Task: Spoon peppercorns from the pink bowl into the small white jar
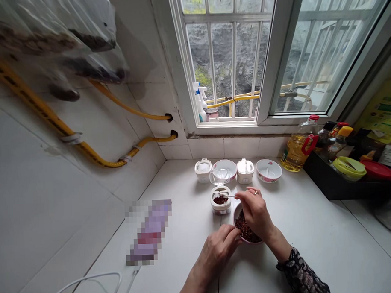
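A bowl [250,238] of dark reddish-brown dried bits, which look like Sichuan peppercorns, stands on the white counter. My left hand [222,244] grips its left rim, thumb and fingers closed on it. Over the bowl, my right hand [255,208] pinches the white handle of a small spoon [229,196]. The spoon reaches left into the mouth of an open seasoning jar [221,209], which holds the same dark bits. The jar's clear lid [220,176] is tipped up at the back. My right hand hides part of the bowl.
Behind the jar stand two white seasoning jars [203,171] and two bowls, one a flower-patterned bowl [269,171]. An oil bottle [298,149] and a black box [325,180] of condiments are at right. A blurred purple object [152,231] and a white cable [100,276] lie left.
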Tool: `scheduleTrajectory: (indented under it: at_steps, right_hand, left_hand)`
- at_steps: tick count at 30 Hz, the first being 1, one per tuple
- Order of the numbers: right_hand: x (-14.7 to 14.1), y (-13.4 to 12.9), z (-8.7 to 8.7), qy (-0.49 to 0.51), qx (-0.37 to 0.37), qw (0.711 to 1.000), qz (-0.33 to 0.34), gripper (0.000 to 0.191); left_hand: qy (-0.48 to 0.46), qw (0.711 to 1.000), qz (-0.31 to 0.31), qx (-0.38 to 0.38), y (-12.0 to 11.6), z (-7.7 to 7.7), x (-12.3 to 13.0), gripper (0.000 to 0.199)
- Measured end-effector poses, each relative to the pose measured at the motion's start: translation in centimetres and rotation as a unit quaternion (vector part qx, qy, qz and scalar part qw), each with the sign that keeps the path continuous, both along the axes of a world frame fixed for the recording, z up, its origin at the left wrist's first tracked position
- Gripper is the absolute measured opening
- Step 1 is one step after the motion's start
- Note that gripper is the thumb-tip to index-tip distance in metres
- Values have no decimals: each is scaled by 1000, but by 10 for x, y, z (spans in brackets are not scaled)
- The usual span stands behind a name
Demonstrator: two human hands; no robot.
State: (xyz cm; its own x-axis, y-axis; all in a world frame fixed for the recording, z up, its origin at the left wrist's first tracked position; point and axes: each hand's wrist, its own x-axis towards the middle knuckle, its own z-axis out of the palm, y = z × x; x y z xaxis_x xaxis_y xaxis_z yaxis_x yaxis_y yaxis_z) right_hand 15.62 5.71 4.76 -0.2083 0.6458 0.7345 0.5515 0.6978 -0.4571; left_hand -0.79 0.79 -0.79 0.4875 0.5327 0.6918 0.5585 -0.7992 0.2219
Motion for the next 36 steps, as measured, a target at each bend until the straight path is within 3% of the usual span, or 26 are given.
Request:
scheduleTrajectory:
  at_steps: [4,10,16,23,29,36]
  right_hand:
    - [5,-3,7,-66,27,997,31,31]
    - [32,-6,10,-40,17,998,-38,20]
    - [34,-4,-8,-116,-104,988,-19,23]
    - [33,-5,-9,-24,-215,975,-47,26]
    - [37,-2,-14,69,-251,962,-85,25]
    - [34,-2,-9,89,-288,950,-80,24]
  left_hand:
    - [1,1000,5,-6,-1,-1,0,23]
    - [5,1000,0,9,2,-6,0,25]
    - [5,999,-9,40,8,-12,-1,26]
    - [0,999,-14,49,10,-16,-2,27]
    - [0,998,-7,60,12,-15,-1,27]
    - [-8,998,-9,64,12,-14,0,27]
